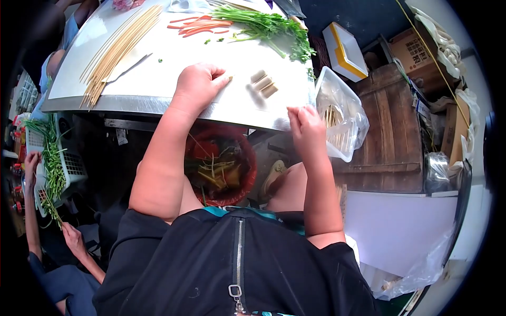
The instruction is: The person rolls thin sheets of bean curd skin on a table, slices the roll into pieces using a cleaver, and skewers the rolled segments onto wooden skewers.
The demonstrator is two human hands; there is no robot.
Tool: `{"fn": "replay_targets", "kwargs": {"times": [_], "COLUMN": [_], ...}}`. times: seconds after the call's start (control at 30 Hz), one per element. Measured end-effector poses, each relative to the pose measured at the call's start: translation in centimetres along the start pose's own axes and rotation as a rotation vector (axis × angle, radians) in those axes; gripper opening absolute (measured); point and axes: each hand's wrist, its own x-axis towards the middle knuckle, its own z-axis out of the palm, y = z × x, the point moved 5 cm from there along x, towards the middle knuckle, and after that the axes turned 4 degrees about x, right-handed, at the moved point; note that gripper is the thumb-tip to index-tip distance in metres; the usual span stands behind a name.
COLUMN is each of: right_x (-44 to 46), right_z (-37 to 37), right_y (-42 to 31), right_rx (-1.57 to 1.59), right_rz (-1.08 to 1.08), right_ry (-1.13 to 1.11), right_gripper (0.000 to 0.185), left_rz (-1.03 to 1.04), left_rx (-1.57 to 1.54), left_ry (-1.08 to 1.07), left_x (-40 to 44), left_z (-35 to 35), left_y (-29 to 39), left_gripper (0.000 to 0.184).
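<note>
My left hand (199, 87) is above the white table (174, 63), its thumb and forefinger pinched together. Whatever may be in that pinch is too small to make out. Over the table's front right corner, my right hand (307, 126) is closed with the fingertips together, and what they hold, if anything, is hidden. Between the two hands several short, pale beige rolls (263, 84) lie side by side. Further back are orange-red strips (200, 25) and a heap of leafy green herbs (263, 29). A fan of thin wooden skewers (124, 50) lies to the left, partly over a flat pale piece (126, 67).
A clear plastic container (345, 142) with skewers stands right of the table. Below the table edge sits a red basin (247, 174) of plant scraps. At left, another person's hands (74, 239) hold long greens (52, 168) beside a white basket (74, 163). Brown wooden boards (387, 126) lie at right.
</note>
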Motion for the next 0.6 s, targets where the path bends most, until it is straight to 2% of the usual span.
{"fn": "replay_targets", "kwargs": {"times": [0.03, 0.13, 0.6], "right_x": [-0.6, -2.1, -3.5], "right_z": [-0.2, -0.1, 0.5], "right_y": [-1.1, -2.8, -2.3], "right_rx": [0.135, 0.281, 0.317], "right_rz": [-0.03, -0.007, 0.104], "right_ry": [-0.009, -0.043, -0.073], "right_gripper": [0.011, 0.01, 0.011], "left_rz": [-0.052, -0.027, -0.103], "left_rx": [-0.056, -0.03, -0.155], "left_ry": [-0.025, 0.006, -0.013], "left_x": [0.0, 0.2, 0.2], "left_z": [0.1, 0.1, 0.1], "left_y": [-0.4, -0.4, -0.4], "left_gripper": [0.027, 0.027, 0.025]}}
